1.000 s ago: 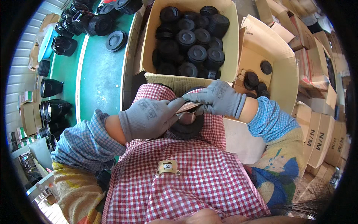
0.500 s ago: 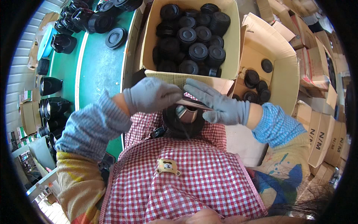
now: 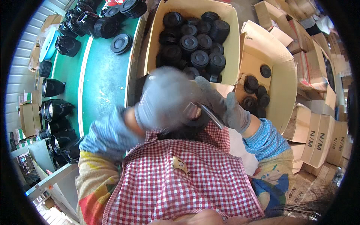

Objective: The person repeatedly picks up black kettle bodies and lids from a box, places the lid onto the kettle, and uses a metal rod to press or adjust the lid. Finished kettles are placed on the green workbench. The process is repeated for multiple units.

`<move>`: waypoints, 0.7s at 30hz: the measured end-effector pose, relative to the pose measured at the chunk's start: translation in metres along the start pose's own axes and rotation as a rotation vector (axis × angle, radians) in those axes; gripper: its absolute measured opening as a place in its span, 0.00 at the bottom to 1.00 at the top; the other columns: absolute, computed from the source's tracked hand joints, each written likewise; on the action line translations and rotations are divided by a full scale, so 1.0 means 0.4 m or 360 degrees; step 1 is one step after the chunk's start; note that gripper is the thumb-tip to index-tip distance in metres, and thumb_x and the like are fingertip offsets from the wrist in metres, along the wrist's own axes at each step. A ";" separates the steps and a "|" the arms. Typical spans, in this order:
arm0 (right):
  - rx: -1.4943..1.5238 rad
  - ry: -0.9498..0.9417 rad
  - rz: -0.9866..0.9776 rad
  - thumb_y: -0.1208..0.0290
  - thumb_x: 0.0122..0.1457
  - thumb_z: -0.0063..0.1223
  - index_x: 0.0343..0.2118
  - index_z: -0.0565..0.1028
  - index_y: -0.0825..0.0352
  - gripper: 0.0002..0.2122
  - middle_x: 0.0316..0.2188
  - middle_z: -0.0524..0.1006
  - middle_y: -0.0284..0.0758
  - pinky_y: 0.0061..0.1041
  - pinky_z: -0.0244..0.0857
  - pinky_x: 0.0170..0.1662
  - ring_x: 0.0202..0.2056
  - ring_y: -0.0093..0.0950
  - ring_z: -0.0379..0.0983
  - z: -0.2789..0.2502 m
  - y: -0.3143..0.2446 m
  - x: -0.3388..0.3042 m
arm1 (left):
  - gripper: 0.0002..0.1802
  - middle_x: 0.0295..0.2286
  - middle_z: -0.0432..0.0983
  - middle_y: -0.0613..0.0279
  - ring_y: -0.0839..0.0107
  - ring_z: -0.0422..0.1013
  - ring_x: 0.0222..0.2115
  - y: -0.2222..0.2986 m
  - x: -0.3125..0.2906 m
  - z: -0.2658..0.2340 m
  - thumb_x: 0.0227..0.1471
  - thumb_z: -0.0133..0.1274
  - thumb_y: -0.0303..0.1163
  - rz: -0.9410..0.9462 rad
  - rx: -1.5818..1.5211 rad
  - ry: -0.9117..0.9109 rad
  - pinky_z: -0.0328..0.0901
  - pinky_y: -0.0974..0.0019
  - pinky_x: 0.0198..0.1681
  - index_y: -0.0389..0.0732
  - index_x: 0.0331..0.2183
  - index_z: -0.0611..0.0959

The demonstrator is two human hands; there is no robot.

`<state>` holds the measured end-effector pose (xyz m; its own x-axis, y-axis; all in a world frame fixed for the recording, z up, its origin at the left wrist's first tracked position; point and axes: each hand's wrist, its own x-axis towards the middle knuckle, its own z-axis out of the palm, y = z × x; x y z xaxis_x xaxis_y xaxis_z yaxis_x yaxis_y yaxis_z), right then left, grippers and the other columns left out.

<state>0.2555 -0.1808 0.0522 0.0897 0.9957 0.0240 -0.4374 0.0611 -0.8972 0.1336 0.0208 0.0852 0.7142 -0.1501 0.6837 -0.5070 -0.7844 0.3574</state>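
My left hand (image 3: 167, 97), in a grey glove, is smeared by motion above my lap, so its fingers cannot be made out. Close by, my gloved right hand (image 3: 228, 108) has its thumb raised and its fingers around a thin dark piece with a shiny silver edge (image 3: 212, 116), seen nearly edge-on. Between the hands shows a shiny, silver, rounded part (image 3: 192, 111). Beneath it, a black round part (image 3: 187, 129) rests in my lap, mostly hidden by the left hand and its blur.
Ahead is a cardboard box (image 3: 235, 45) full of stacked black round lids. To its right, another carton (image 3: 279, 48) holds several black discs. On the left, a green table (image 3: 103, 78) carries black pots, stacked lids and one loose black disc (image 3: 121, 44). Folded cartons (image 3: 318, 138) stand at right.
My left hand has come off the thin piece and swung nearer, blurring. The right hand has turned with its thumb lifted, and the shiny-edged piece now tilts more steeply.
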 end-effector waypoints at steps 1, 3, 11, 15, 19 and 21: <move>0.0092 -0.0043 0.0008 0.23 0.58 0.23 0.74 0.41 0.59 0.50 0.73 0.47 0.41 0.38 0.41 0.72 0.72 0.36 0.47 0.003 -0.007 0.000 | 0.19 0.40 0.79 0.58 0.61 0.77 0.36 0.063 -0.015 0.023 0.47 0.58 0.37 0.0320 -0.0143 -0.0158 0.71 0.57 0.39 0.44 0.43 0.84; 0.0259 -0.0137 0.0040 0.22 0.58 0.24 0.74 0.43 0.57 0.50 0.73 0.48 0.40 0.39 0.48 0.69 0.69 0.35 0.52 -0.004 0.001 0.002 | 0.24 0.43 0.75 0.60 0.64 0.73 0.42 0.187 0.037 0.071 0.47 0.59 0.43 0.0153 -0.0193 -0.0524 0.69 0.57 0.43 0.47 0.47 0.82; -0.1000 0.0157 -0.0138 0.31 0.66 0.24 0.63 0.70 0.63 0.40 0.63 0.69 0.43 0.40 0.55 0.66 0.61 0.38 0.66 -0.068 0.003 0.129 | 0.11 0.33 0.73 0.64 0.65 0.72 0.35 0.157 -0.015 0.213 0.46 0.57 0.40 -0.0056 0.0020 -0.0487 0.68 0.56 0.39 0.47 0.32 0.77; -0.0568 -0.0205 -0.0478 0.38 0.70 0.26 0.20 0.80 0.66 0.38 0.30 0.81 0.37 0.43 0.51 0.66 0.56 0.38 0.69 -0.103 0.134 0.274 | 0.11 0.29 0.72 0.67 0.67 0.72 0.33 0.130 0.005 0.197 0.46 0.56 0.41 -0.0113 -0.0197 -0.0554 0.67 0.59 0.36 0.47 0.31 0.76; -0.0862 -0.0035 -0.0643 0.44 0.72 0.22 0.18 0.75 0.60 0.35 0.23 0.74 0.30 0.43 0.43 0.69 0.48 0.34 0.71 -0.105 0.122 0.227 | 0.11 0.28 0.73 0.68 0.66 0.72 0.31 0.123 -0.017 0.200 0.50 0.57 0.43 -0.0045 -0.0476 -0.0434 0.67 0.60 0.36 0.48 0.28 0.77; -0.1124 0.0253 -0.0619 0.52 0.73 0.25 0.19 0.73 0.60 0.29 0.24 0.74 0.31 0.44 0.46 0.67 0.42 0.35 0.71 -0.108 0.115 0.172 | 0.14 0.26 0.74 0.67 0.66 0.72 0.30 0.099 -0.023 0.170 0.51 0.60 0.45 0.0077 -0.0774 -0.0361 0.67 0.59 0.36 0.47 0.25 0.77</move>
<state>0.2803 -0.1126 -0.0064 0.2678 0.8873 0.3755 0.3127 0.2885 -0.9050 0.1397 -0.0497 0.0499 0.7436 -0.3473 0.5714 -0.6684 -0.4120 0.6193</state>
